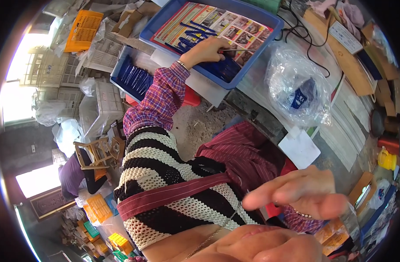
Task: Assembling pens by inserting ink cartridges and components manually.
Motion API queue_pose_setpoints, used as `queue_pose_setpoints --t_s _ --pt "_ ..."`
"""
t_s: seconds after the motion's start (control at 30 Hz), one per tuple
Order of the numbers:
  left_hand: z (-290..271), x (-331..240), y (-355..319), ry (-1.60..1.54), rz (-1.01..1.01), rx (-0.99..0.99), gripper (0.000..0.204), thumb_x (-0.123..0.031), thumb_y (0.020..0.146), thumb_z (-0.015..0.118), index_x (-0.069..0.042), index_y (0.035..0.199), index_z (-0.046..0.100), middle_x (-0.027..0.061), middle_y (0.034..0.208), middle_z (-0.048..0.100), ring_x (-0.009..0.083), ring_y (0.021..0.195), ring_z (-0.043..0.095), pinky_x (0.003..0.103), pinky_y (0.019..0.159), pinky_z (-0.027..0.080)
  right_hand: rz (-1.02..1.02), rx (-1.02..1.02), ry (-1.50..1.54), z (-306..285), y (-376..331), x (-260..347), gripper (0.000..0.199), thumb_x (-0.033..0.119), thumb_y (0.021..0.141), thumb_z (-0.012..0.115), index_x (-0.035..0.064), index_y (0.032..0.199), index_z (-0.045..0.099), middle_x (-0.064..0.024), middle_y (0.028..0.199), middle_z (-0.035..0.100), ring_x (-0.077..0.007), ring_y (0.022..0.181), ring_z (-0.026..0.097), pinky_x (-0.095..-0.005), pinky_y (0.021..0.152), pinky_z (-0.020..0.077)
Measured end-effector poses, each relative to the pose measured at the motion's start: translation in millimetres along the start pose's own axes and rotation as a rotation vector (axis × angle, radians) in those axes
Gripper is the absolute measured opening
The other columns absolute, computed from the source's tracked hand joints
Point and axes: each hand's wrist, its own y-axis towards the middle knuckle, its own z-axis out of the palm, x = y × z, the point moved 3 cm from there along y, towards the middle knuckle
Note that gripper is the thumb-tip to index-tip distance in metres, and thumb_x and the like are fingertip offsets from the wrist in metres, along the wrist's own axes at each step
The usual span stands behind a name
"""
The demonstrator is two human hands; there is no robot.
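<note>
Many dark blue thin sticks [226, 67] lie in the blue tray [270, 19], on a printed sheet with small pictures [235, 28]. The left hand [206, 50] rests on them, fingers curled and pinching one thin stick that points to the right. The right hand [300, 196] is raised close to the camera, well apart from the tray, fingers spread wide and holding nothing. Beside the tray sits a clear plastic bag [298, 87], and a second blue tray [132, 78] with more sticks lies lower left.
</note>
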Motion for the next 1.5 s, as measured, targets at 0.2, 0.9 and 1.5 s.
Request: queue_pose_setpoints --t_s 0.2,0.9,1.5 --pt "0 -1 7 0.032 0.012 0.029 0.030 -0.007 0.066 0.068 0.000 0.094 0.058 0.0112 0.092 0.057 0.0295 0.078 0.056 0.036 0.067 0.045 0.040 -0.345 0.394 58 21 -11 0.023 0.025 0.090 0.053 0.0033 0.098 0.053 -0.0252 0.099 0.054 -0.0447 0.095 0.056 -0.0532 0.086 0.0466" --pt "-15 -12 3 0.080 -0.051 -0.182 0.029 -0.008 0.072 0.060 -0.006 0.100 0.061 0.0153 0.092 0.063 0.0338 0.085 0.060 0.039 0.072 0.048 -0.477 -0.156 0.065 46 -29 -8 0.039 0.041 0.092 0.044 0.0120 0.114 0.057 -0.0300 0.110 0.042 -0.0545 0.106 0.044 -0.0543 0.093 0.0416" --pt "-36 -63 14 -0.085 -0.146 -0.547 0.021 -0.004 0.075 0.063 -0.005 0.095 0.065 0.0054 0.073 0.064 0.0052 0.061 0.055 0.021 0.055 0.043 -0.588 -0.452 -0.357 -38 -104 26 0.020 -0.002 0.072 0.062 0.0063 0.080 0.046 -0.0132 0.093 0.049 -0.0285 0.090 0.056 -0.0461 0.087 0.0467"
